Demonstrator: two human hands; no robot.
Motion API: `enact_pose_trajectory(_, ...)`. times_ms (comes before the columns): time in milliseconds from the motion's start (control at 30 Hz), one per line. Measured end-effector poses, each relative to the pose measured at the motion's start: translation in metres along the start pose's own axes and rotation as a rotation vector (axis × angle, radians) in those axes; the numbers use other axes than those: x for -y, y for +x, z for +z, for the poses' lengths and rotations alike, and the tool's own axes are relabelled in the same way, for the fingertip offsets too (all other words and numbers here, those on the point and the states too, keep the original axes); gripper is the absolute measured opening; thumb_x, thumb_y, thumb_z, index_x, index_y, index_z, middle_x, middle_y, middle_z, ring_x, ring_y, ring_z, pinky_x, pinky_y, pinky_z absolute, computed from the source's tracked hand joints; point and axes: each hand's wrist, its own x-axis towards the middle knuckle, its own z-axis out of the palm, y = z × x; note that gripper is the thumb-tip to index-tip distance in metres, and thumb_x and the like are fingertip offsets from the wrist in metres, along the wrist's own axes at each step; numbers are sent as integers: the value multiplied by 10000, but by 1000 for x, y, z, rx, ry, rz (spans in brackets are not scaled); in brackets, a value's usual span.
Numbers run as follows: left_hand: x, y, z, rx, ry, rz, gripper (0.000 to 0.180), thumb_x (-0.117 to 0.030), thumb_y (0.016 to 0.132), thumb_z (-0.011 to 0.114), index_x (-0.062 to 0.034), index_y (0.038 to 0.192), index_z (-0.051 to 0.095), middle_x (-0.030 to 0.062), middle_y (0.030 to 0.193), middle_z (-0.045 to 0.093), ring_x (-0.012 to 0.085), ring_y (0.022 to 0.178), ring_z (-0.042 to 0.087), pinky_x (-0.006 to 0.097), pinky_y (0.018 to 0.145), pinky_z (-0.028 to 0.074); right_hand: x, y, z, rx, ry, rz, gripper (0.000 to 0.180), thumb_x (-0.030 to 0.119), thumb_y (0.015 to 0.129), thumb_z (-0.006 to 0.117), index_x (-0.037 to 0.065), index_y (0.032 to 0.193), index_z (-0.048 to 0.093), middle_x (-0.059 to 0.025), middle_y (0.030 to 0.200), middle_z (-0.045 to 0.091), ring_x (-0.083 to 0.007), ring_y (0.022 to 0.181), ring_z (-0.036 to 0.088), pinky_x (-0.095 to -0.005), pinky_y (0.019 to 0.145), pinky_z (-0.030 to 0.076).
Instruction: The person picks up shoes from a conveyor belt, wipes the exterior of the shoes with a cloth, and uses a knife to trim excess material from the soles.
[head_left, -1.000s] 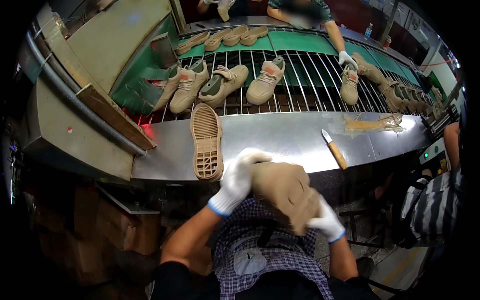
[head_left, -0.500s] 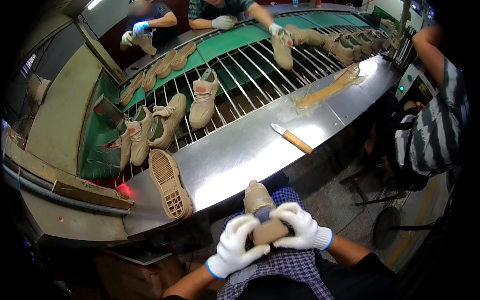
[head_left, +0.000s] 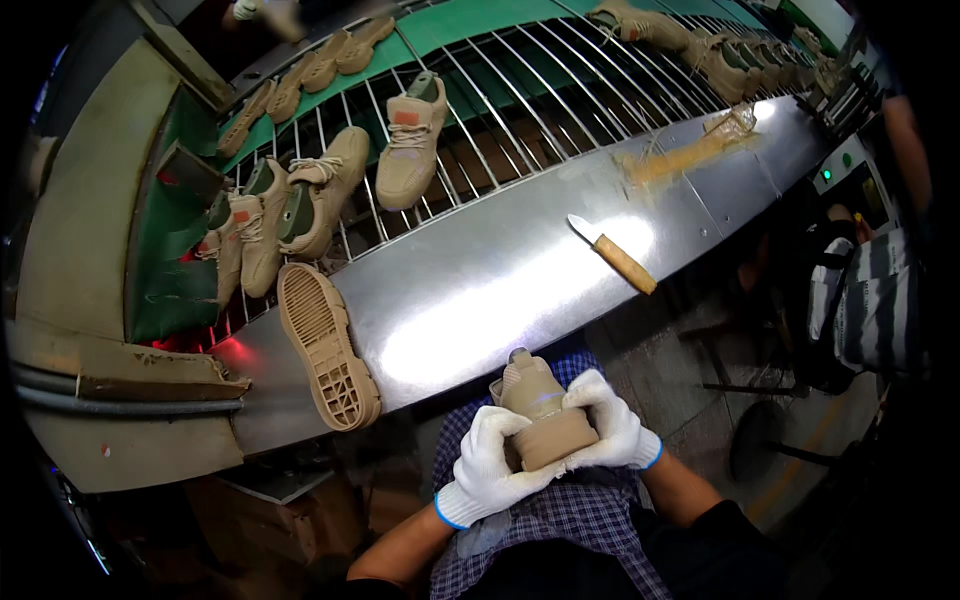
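Head view showed both gloved hands clasped around a tan shoe [head_left: 538, 412] at about 6 o'clock, over the person's checked lap. The left hand [head_left: 487, 468] wrapped its heel from 7 o'clock, fingers curled tight; the right hand [head_left: 612, 432] gripped the other side from 5 o'clock. A loose sole [head_left: 327, 345] lay tread-up on the steel table [head_left: 500, 280] at 9 o'clock. A wooden-handled knife [head_left: 614, 256] rested at 1 o'clock.

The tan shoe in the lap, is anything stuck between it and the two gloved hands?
No, nothing visible. The left hand and right hand both wrap straight around the tan shoe, gloves touching it, above the checked apron.
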Motion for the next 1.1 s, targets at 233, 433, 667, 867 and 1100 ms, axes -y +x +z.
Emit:
enact_pose_trajectory(233,13,11,1,64,-72,-185,717,-340,698,1011,-27,1122,524,53,987,572,109,808,569,277,685,514,-22,3,-5,37,97,155,873,458,698,996,72,1325,526,-106,1203,538,-218,1046,540,-379,936,482)
enact_pose_trajectory(433,16,7,-28,40,45,-208,1377,-442,582,1057,30,1613,276,155,1281,530,109,852,581,244,690,571,-13,-5,-10,312,-367,529,1230,512,642,1000,38,1584,366,-188,1458,523,-331,1274,610,-433,1103,514)
enact_pose_trajectory(667,2,53,-91,481,-140,-242,1115,-338,725,994,-16,1595,375,182,1540,543,313,1436,518,413,1217,405,-21,24,8,491,354,426,1074,243,769,962,44,1629,352,-141,1547,542,-265,1430,516,-426,1217,416)
enact_pose_trajectory(867,-102,62,-114,111,-103,228,1023,-263,625,1063,28,1416,484,185,1402,618,264,1266,644,417,1075,539,61,122,-29,251,516,237,699,227,1001,751,64,1586,404,-170,1514,548,-289,1428,518,-442,1209,422)
enact_pose_trajectory(1100,-82,93,-76,-287,280,595,922,-416,648,1033,-32,1340,561,199,1213,668,323,1021,714,420,849,609,121,160,-35,39,546,-161,448,408,981,700,71,1267,623,-197,1447,550,-318,1377,530,-507,1168,446)
